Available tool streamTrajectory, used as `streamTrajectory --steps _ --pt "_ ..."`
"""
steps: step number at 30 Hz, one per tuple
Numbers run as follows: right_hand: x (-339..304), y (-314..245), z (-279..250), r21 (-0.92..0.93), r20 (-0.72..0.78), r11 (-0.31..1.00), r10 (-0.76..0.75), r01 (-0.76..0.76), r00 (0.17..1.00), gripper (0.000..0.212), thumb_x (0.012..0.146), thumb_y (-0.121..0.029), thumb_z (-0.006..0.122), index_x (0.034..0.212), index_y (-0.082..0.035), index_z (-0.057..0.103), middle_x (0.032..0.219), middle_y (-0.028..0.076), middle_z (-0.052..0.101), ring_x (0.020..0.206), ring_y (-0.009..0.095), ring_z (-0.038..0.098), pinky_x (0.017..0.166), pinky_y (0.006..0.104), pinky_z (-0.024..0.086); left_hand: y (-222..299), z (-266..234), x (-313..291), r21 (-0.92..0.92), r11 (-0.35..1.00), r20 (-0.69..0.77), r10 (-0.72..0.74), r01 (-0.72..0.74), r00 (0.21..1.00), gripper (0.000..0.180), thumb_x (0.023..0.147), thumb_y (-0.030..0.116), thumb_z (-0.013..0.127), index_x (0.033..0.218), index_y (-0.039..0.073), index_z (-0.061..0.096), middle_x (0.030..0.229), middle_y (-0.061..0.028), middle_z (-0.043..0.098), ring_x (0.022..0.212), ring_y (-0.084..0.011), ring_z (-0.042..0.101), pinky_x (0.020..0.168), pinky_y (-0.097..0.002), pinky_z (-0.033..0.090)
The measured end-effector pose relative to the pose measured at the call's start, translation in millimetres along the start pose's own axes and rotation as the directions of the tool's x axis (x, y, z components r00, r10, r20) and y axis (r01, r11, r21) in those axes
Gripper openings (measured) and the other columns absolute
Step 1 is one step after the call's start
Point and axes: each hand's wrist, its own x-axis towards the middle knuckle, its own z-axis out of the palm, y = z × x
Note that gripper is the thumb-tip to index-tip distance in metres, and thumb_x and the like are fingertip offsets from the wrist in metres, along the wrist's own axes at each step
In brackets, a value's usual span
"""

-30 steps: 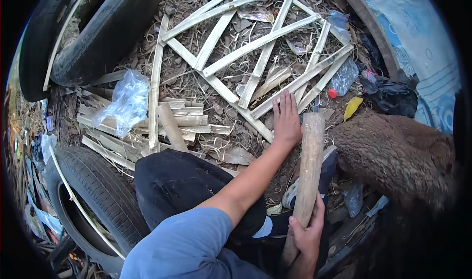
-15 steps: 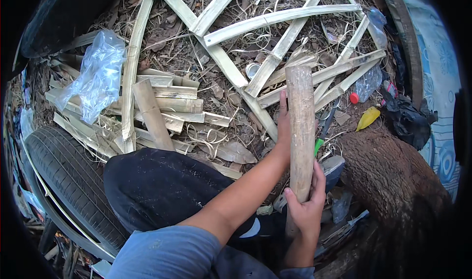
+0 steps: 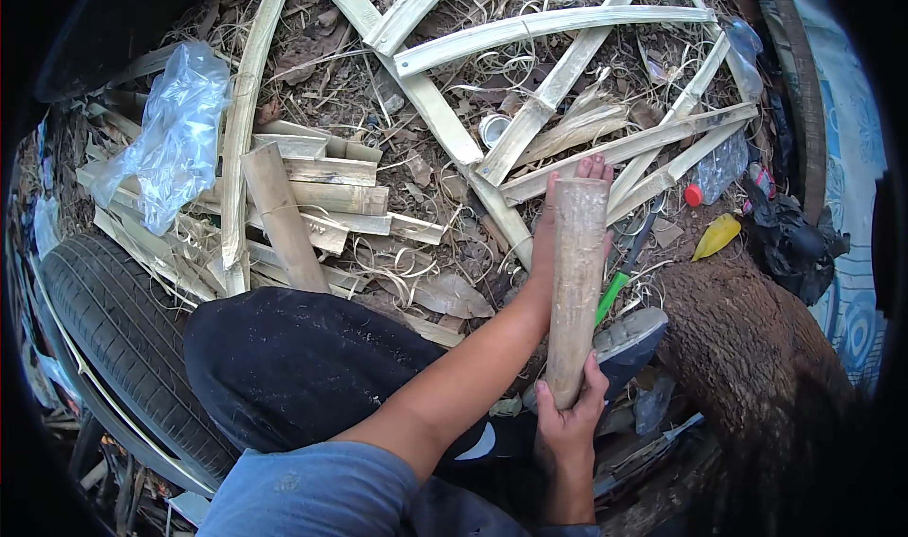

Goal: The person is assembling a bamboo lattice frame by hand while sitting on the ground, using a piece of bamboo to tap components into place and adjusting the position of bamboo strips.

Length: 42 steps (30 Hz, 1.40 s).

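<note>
The wooden club (image 3: 579, 282) is clamped at its near end by the right hand (image 3: 570, 425), partly hiding the left hand (image 3: 545, 234), whose fingers extend straight, clasping nothing visible, at the slat lattice (image 3: 539, 107); some crossings look joined, while loose strips (image 3: 336, 197) at left seem unused

Left hand (image 3: 546, 230) partly behind wooden club (image 3: 577, 286); grip unclear.

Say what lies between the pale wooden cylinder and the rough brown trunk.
Head view: a green-handled blade, a grey-toed shoe and ground litter lie between cylinder and trunk.
</note>
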Motion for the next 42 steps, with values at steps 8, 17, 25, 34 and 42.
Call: streamTrajectory --steps 8,17,25,34,42 --pt "-0.5 -2.5 -7.7 0.058 0.067 0.997 -0.052 0.048 0.996 0.074 0.079 -0.001 0.076 0.142 0.005 0.038 0.131 0.027 0.054 0.118 0.034 0.058 0.101 0.0433 0.046 -2.3 3.9 -0.8 0.34 0.94 0.026 0.005 -0.013 1.0 0.094 0.083 0.035 0.069 0.157 0.002 0.021 0.165 -0.0167 0.016 0.153 -0.0317 0.014 0.122 -0.0549 0.01" --pt "12.6 -16.6 -16.2 -0.143 0.092 0.989 -0.029 0.042 0.995 0.079 0.074 -0.004 0.08 0.139 0.003 0.037 0.111 0.028 0.063 0.098 0.038 0.068 0.083 0.0443 0.054 1.2 2.4 -0.6 0.085 0.996 -0.055 0.021 -0.016 0.998 0.094 0.081 0.035 0.068 0.156 0.001 0.022 0.164 -0.0166 0.019 0.153 -0.0292 0.013 0.123 -0.0532 0.01" --pt "26.0 -25.9 -38.1 0.281 0.115 0.902 0.307 -0.328 0.945 0.054 0.075 -0.005 0.076 0.12 0.001 0.047 0.092 0.012 0.069 0.085 0.019 0.07 0.077 0.0329 0.055 -3.8 2.8 -4.0 0.324 0.944 0.04 0.044 -0.055 0.998 0.085 0.09 0.048 0.052 0.157 0.005 0.022 0.165 -0.0107 0.019 0.154 -0.0236 0.009 0.124 -0.0517 -0.002" --pt "127.1 -100.4 -67.0 0.301 -0.01 0.954 0.025 -0.021 1.0 0.038 0.073 -0.004 0.075 0.104 0.001 0.054 0.075 0.009 0.068 0.072 0.018 0.069 0.069 0.0328 0.055 0.2 1.7 -3.5 0.306 0.951 0.064 0.02 -0.039 0.998 0.092 0.086 0.052 0.057 0.158 0.007 0.022 0.166 -0.0097 0.016 0.155 -0.0238 0.008 0.123 -0.051 -0.002" --pt "262.8 -105.7 -89.1 -0.471 0.358 0.609 -0.529 0.638 0.769 0.037 0.062 -0.004 0.073 0.097 -0.007 0.063 0.098 0.01 0.067 0.097 0.034 0.062 0.1 0.0412 0.044 -1.3 7.8 -5.2 0.171 0.981 0.181 -0.121 0.09 0.976 0.072 0.091 0.048 0.055 0.149 0.009 0.039 0.156 -0.011 0.038 0.149 -0.0239 0.026 0.122 -0.0524 0.012"
